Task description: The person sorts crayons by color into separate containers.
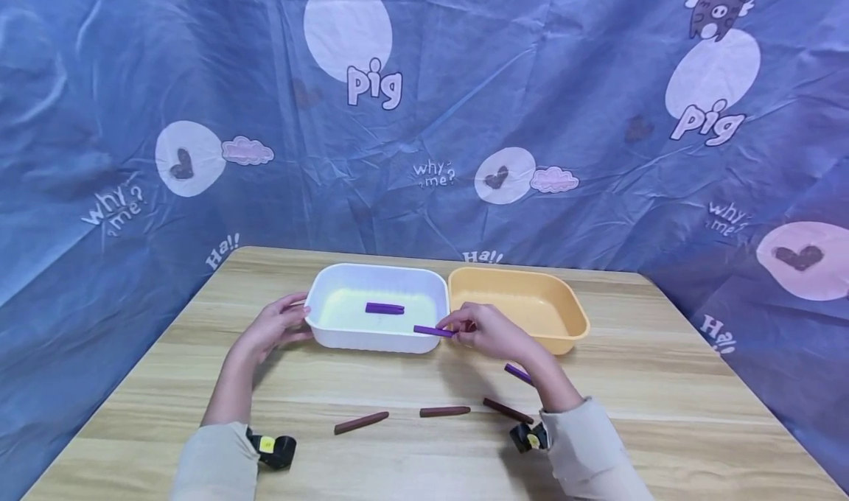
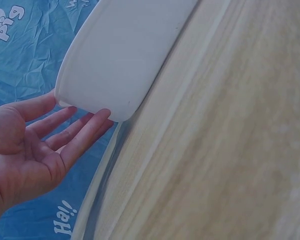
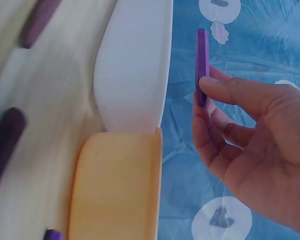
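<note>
My right hand (image 1: 487,330) pinches a purple crayon (image 3: 202,65) between thumb and fingers. In the head view that crayon overlaps the front right rim of the white plastic basin (image 1: 371,341). Inside the basin lie purple crayons (image 1: 385,309), side by side; their exact number is hard to tell. At the basin's left end, my left hand (image 1: 277,326) touches the wall with extended fingers, and its thumb is at the rim, as the left wrist view (image 2: 34,145) shows. Another purple crayon (image 1: 519,373) lies on the table, partly hidden by the right forearm.
An orange basin (image 1: 560,345) stands against the white one's right side. Three brown crayons lie across the front of the wooden table (image 1: 398,464): a left one (image 1: 361,423), a middle one (image 1: 444,412) and a right one (image 1: 507,410). Blue printed cloth (image 1: 424,118) hangs behind.
</note>
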The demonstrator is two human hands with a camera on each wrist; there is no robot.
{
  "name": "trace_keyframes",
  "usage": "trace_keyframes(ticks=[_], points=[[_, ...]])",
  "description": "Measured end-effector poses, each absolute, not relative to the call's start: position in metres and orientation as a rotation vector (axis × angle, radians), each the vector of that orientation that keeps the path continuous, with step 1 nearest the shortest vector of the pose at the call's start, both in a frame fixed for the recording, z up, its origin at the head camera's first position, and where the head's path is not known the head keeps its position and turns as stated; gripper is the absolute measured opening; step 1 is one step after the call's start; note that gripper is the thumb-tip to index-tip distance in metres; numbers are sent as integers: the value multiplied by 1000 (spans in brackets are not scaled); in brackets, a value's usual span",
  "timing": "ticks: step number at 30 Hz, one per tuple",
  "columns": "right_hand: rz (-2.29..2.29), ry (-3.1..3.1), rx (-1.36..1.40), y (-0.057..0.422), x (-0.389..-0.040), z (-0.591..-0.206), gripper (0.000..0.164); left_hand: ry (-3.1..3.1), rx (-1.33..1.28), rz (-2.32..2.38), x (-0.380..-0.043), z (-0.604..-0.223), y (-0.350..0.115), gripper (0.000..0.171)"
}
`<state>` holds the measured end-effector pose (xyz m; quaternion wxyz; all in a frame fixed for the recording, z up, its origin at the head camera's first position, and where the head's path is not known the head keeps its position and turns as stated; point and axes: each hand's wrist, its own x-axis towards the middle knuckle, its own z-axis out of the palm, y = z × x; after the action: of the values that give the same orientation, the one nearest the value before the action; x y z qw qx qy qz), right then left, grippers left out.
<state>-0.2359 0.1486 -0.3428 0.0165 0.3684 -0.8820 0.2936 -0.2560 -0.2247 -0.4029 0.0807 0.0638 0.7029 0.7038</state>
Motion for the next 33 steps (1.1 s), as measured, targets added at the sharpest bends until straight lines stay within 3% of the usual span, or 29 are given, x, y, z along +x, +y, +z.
trace_keyframes(ticks=[14, 33], points=[[769, -2769, 1183, 108, -272, -329, 25, 2102, 218, 2121, -254, -406, -227, 54], [629, -2820, 1094, 64, -310, -356, 21, 2098, 213, 2125, -255, -407, -226, 54]])
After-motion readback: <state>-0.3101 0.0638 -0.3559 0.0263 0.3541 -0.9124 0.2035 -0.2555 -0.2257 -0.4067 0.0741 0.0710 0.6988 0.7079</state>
